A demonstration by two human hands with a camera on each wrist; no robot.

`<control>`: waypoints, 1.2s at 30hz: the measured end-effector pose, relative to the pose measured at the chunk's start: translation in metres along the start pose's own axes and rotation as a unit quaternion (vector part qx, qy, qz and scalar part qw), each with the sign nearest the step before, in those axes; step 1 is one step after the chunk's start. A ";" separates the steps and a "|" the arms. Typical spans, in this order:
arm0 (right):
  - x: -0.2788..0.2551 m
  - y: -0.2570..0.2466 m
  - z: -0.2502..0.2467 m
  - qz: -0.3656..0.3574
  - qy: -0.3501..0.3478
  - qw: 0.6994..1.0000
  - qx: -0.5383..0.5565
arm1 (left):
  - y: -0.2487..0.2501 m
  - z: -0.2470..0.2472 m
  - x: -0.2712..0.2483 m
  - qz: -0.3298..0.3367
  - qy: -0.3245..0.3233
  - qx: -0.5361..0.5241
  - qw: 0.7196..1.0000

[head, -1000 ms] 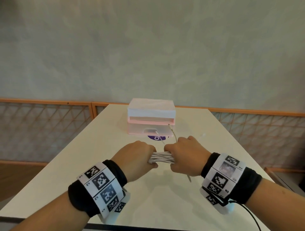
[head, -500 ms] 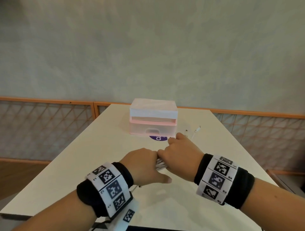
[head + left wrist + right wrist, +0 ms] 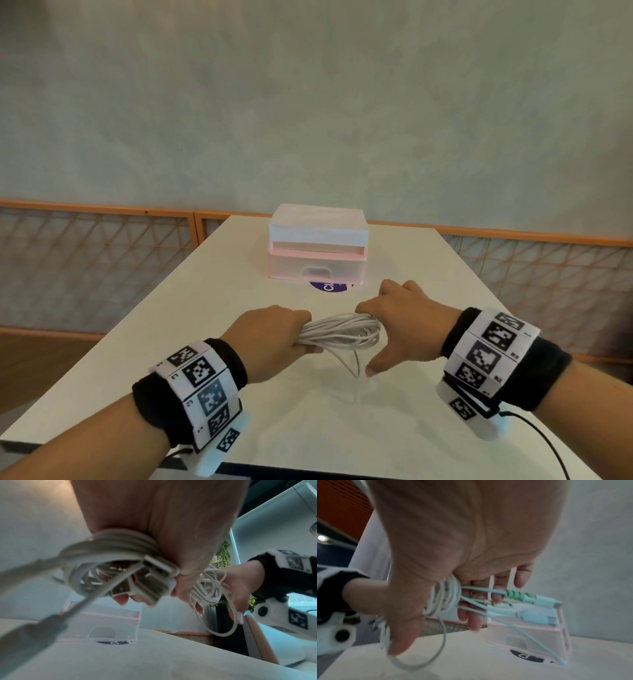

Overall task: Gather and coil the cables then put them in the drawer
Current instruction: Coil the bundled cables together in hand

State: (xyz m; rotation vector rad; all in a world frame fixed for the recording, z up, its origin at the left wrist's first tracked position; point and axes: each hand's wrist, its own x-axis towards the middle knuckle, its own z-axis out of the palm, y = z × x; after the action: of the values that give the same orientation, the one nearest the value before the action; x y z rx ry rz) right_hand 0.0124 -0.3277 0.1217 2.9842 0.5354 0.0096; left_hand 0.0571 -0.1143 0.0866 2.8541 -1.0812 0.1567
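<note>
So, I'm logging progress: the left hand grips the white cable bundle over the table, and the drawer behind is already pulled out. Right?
Not quite. The left hand does grip the white cable bundle over the table, but the drawer is not pulled out: the head view shows it shut, its front flush with the organiser.

A white table (image 3: pixel 205 342) stretches toward the far wall. A small pink drawer box (image 3: pixel 318 250) stands at its far middle, a round purple sticker (image 3: pixel 329 287) lying partly under the box's near edge.
</note>
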 end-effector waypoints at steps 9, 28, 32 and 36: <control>0.004 0.029 0.002 0.066 0.037 0.997 -0.019 | -0.002 -0.004 -0.006 0.004 -0.006 0.009 1.000; -0.026 0.046 -0.003 0.122 0.028 0.884 0.451 | -0.017 0.007 -0.011 -0.061 -0.014 0.042 0.997; -0.025 0.045 -0.002 0.126 0.043 0.877 0.461 | -0.017 0.005 -0.010 -0.071 -0.001 0.046 0.996; -0.027 0.047 0.003 0.139 0.077 0.831 0.533 | -0.019 0.004 -0.011 -0.080 0.016 0.018 0.996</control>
State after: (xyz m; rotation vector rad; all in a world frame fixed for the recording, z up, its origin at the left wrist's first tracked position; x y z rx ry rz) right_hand 0.0033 -0.3807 0.1245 4.1712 0.0745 -0.0368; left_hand 0.0622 -0.0933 0.0807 2.9439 -0.8468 0.2123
